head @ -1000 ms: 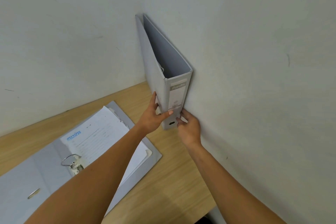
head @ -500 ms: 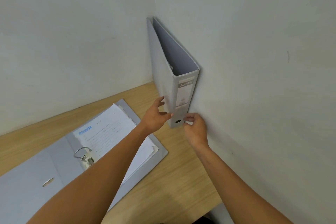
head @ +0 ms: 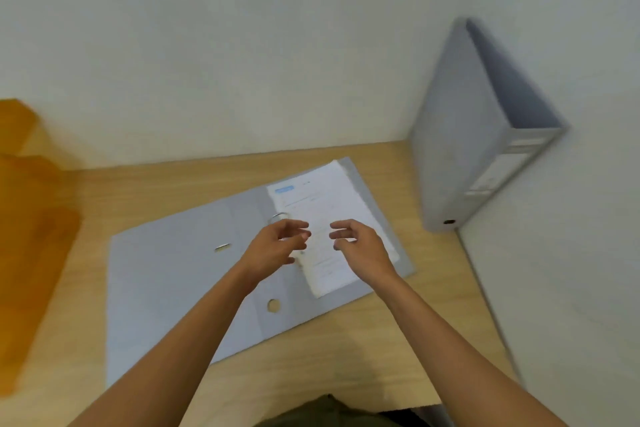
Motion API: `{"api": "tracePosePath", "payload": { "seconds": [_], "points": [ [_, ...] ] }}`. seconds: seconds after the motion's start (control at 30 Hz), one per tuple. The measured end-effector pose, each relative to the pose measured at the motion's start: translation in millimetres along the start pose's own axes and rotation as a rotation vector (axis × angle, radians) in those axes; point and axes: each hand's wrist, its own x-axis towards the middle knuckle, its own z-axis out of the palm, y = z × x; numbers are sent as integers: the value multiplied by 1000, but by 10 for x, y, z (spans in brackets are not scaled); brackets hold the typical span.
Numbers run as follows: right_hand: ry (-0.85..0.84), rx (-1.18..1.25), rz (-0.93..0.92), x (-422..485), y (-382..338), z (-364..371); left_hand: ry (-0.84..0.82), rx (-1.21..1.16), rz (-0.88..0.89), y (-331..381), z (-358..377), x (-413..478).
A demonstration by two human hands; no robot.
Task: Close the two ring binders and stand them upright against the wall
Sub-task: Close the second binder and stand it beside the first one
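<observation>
Head view: a closed grey ring binder [head: 460, 135] stands upright at right of frame, its side against the right-hand wall [head: 588, 184], near the corner. At centre, a second binder [head: 173, 281] lies open flat on the wooden desk [head: 398, 340], white pages [head: 332, 218] stacked on its right half. Above it hover the left hand [head: 273, 250] and right hand [head: 360, 246], fingers loosely spread and curled, grasping nothing. The frame is motion-blurred.
</observation>
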Motion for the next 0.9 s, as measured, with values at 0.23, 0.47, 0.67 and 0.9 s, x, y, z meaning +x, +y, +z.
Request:
{"api": "tracePosePath", "payload": {
  "seconds": [0.23,0.47,0.67,0.9],
  "points": [
    [-266,-127,-2,-33,-208,1172,257,-84,-219,-1070,-1115,-513],
    [-404,-251,70,-66,-106,1976,569,-128,-526,-2086,-1864,-937],
    [-480,-26,201,-149,-35,2363,557,-218,-563,-2421,-2129,-1011],
    [-467,-55,185,-195,-244,2593,388,-401,-367,-2281,-2442,-950]
  ]
}}
